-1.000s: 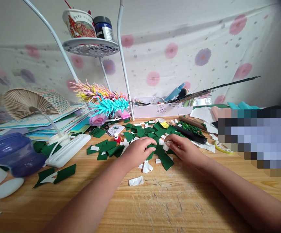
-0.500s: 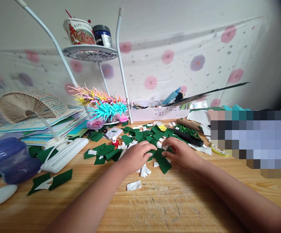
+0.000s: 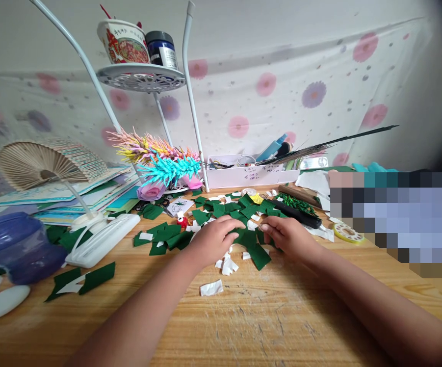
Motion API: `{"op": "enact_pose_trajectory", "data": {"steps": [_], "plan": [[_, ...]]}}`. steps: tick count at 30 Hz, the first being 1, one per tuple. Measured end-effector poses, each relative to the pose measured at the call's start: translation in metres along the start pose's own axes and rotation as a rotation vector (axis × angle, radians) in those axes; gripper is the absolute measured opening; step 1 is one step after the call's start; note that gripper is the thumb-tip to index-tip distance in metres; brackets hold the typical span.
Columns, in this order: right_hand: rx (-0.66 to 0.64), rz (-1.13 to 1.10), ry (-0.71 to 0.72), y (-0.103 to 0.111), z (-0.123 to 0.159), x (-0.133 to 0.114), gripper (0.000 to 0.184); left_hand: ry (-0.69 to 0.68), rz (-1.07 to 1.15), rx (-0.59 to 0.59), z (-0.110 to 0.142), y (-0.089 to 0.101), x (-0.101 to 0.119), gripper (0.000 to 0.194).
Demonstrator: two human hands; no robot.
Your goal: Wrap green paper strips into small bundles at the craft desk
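A heap of dark green felt pieces (image 3: 239,214) mixed with small white paper scraps (image 3: 226,265) lies on the wooden table (image 3: 251,316). My left hand (image 3: 215,238) rests on the heap's near edge, fingers curled and pressed on a green piece (image 3: 248,238). My right hand (image 3: 287,235) lies just to its right, fingertips pinched on the same patch of green felt. The two hands nearly touch. What sits under the fingers is hidden.
A white rack (image 3: 142,76) carries a cup and a jar. Below it lie colourful paper flowers (image 3: 159,163), a folding fan (image 3: 41,160), stacked papers, a blue tub (image 3: 14,244), a white tray of tools (image 3: 251,173), a tape roll (image 3: 345,232). A blurred patch is on the right.
Both hands stay on the green heap with small finger shifts; the right hand's fingers drew slightly closer to the left. The camera view tilted a little.
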State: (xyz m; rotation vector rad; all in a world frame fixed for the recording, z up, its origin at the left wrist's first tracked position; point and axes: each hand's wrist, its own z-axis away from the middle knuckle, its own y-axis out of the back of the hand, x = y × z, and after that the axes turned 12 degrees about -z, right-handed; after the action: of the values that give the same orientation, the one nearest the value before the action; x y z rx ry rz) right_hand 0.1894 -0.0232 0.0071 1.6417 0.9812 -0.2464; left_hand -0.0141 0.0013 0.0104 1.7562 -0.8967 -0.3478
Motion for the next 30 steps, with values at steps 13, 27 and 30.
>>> {"op": "enact_pose_trajectory", "data": {"steps": [13, 27, 30], "plan": [[0.067, -0.027, 0.131, 0.0005, -0.0028, 0.0031, 0.013, 0.079, 0.058, 0.057, -0.0022, 0.0012, -0.0031, 0.024], [0.101, -0.005, -0.004, 0.0044, -0.0007, 0.0023, 0.027, 0.078, 0.075, 0.082, -0.0027, 0.0014, -0.0038, 0.025], [0.073, -0.171, 0.029, 0.0037, 0.0001, 0.0018, 0.020, 0.079, 0.080, 0.088, -0.0030, 0.0011, -0.0044, 0.025]]}}
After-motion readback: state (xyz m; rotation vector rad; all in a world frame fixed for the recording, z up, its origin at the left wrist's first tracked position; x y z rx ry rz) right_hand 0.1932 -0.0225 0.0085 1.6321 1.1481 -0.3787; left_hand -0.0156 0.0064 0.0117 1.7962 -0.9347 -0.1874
